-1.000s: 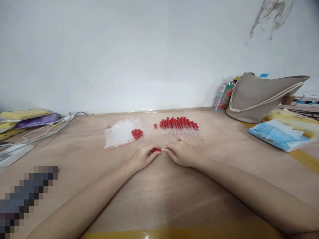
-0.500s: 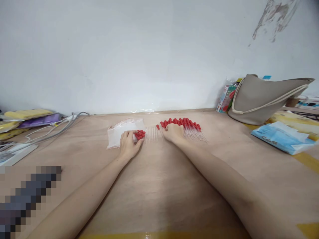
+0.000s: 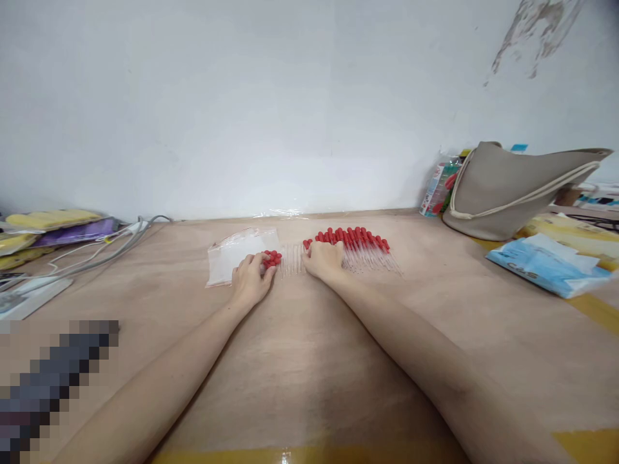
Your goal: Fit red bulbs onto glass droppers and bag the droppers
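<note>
My left hand (image 3: 251,277) is closed around a bunch of red-topped droppers (image 3: 272,258), their red bulb ends grouped beside my thumb. Beneath and behind that hand lies a clear plastic bag (image 3: 236,254) with a white sheet in it. My right hand (image 3: 323,259) is bent down over the left end of a spread row of droppers (image 3: 358,240). These have red tops towards the wall and thin clear stems towards me. My right fingertips press together at a red top, partly hidden behind the hand. Between my hands lie several clear stems or ridges (image 3: 293,259), too faint to make out.
A grey bag (image 3: 507,193) with a cord strap stands at the right, beside a printed clear package (image 3: 438,187). A blue tissue pack (image 3: 541,264) lies before it. Cables (image 3: 130,241) and yellow and purple packs (image 3: 72,229) lie at left. The wall (image 3: 309,116) closes the back.
My right hand has shifted a little left along the row, towards my left hand, uncovering more droppers on its right. My left hand keeps its hold, almost still.
</note>
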Demonstrator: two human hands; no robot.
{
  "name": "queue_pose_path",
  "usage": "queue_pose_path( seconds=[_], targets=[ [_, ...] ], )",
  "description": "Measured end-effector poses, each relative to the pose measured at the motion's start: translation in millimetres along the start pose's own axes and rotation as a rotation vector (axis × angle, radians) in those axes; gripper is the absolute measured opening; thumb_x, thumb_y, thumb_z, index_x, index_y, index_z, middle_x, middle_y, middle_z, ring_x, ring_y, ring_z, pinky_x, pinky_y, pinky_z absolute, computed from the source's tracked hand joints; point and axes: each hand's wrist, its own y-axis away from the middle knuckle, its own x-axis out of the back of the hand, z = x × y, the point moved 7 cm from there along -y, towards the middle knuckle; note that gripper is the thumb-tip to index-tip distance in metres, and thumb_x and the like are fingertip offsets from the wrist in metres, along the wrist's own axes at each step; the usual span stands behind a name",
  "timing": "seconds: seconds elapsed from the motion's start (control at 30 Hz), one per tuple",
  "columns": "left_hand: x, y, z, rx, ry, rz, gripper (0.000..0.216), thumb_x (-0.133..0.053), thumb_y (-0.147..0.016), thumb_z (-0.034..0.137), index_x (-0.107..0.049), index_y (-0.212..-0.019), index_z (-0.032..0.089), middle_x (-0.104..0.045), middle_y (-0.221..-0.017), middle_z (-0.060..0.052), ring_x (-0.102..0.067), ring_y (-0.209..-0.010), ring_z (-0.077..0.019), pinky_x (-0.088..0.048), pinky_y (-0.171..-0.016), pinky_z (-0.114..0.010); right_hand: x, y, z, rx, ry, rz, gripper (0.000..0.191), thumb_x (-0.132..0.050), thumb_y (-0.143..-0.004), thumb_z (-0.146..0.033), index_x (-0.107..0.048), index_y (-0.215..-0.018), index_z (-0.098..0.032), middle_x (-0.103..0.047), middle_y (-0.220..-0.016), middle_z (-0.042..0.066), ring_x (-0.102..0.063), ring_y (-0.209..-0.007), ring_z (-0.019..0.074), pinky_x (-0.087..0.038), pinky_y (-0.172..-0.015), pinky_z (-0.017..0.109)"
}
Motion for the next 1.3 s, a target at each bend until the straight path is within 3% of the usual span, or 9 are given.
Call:
queue_pose_path(
  seconds=[0.43, 0.63, 0.77, 0.83, 0.9, 0.97, 1.1, 1.3],
  targets=[
    [1.8, 1.7, -4.7, 0.037, 0.134, 0.042, 0.019, -0.044, -0.079, 0.022, -0.047, -0.098, 0.02, -0.058, -0.091, -0.006, -0.057, -0.079, -0.0195, -0.044, -0.069, -0.033, -13.5, -6.2, -15.9, -0.057, -0.015, -0.114, 0.016, -0.049, -0.071, -0.013, -0.065, -0.07, -0.015, -0.067, -0.073, 0.011, -0.061, -0.07, 0.02, -0.022, -0.081, 0.039],
    [19.5, 2.2, -12.9, 0.031, 0.118, 0.192, 0.028, -0.037, -0.077, 0.01, -0.047, -0.103, 0.016, -0.05, -0.1, -0.011, -0.054, -0.091, -0.022, -0.045, -0.079, -0.037, 4.0, 15.8, -3.9, -0.023, -0.032, 0.056, 0.026, -0.038, -0.082, -0.021, -0.056, -0.094, -0.008, -0.064, -0.088, 0.018, -0.057, -0.083, 0.0247, -0.022, -0.08, 0.039],
    [35.4, 9.0, 1.8, -0.139, 0.196, 0.345, 0.03, -0.038, -0.078, 0.008, -0.047, -0.106, 0.015, -0.048, -0.104, -0.012, -0.051, -0.098, -0.0216, -0.043, -0.085, -0.037, 12.6, 44.1, 14.1, 0.221, -0.164, 0.218, 0.021, -0.034, -0.086, -0.021, -0.052, -0.092, -0.013, -0.065, -0.083, 0.009, -0.057, -0.075, 0.0192, -0.024, -0.082, 0.037],
    [32.7, 17.1, 21.1, -0.306, 0.274, 0.293, 0.029, -0.039, -0.079, 0.009, -0.046, -0.107, 0.015, -0.05, -0.103, -0.01, -0.051, -0.099, -0.0204, -0.044, -0.085, -0.036, 15.1, 61.8, 28.9, 0.333, -0.258, 0.239, 0.02, -0.035, -0.087, -0.02, -0.053, -0.093, -0.014, -0.065, -0.084, 0.007, -0.058, -0.077, 0.0177, -0.027, -0.082, 0.035],
    [24.0, 27.7, 42.2, -0.439, 0.327, 0.16, 0.03, -0.039, -0.08, 0.01, -0.045, -0.109, 0.016, -0.054, -0.103, -0.009, -0.051, -0.098, -0.0193, -0.044, -0.085, -0.035, 21.6, 79.4, 46.1, 0.399, -0.314, 0.277, 0.024, -0.037, -0.087, -0.02, -0.052, -0.105, -0.016, -0.066, -0.087, 0.007, -0.058, -0.08, 0.0183, -0.032, -0.078, 0.033],
    [13.8, 38.4, 59.4, -0.505, 0.349, 0.002, 0.031, -0.038, -0.081, 0.01, -0.044, -0.111, 0.017, -0.056, -0.103, -0.008, -0.053, -0.096, -0.0182, -0.044, -0.085, -0.035, 28.5, 94.8, 57.8, 0.481, -0.312, 0.284, 0.026, -0.037, -0.087, -0.019, -0.054, -0.107, -0.019, -0.065, -0.093, 0.007, -0.057, -0.085, 0.0184, -0.034, -0.075, 0.032],
    [2.0, 52.3, 78.5, -0.562, 0.368, -0.234, 0.028, -0.038, -0.084, 0.013, -0.048, -0.109, 0.019, -0.059, -0.101, -0.006, -0.055, -0.093, -0.0167, -0.045, -0.082, -0.033, 39.0, 107.8, 68.9, 0.525, -0.309, 0.267, 0.023, -0.038, -0.087, -0.019, -0.059, -0.096, -0.02, -0.064, -0.085, 0.006, -0.057, -0.078, 0.0172, -0.036, -0.071, 0.031],
    [-3.0, 45.6, 75.9, -0.494, 0.279, -0.181, 0.029, -0.054, -0.079, 0.035, -0.06, -0.102, 0.017, -0.056, -0.11, -0.009, -0.053, -0.101, -0.0217, -0.042, -0.089, -0.037, 39.0, 106.2, 56.0, 0.567, -0.324, 0.265, 0.012, -0.045, -0.082, -0.019, -0.057, -0.083, -0.017, -0.062, -0.08, 0.005, -0.054, -0.076, 0.0155, -0.034, -0.074, 0.031]
  ],
)
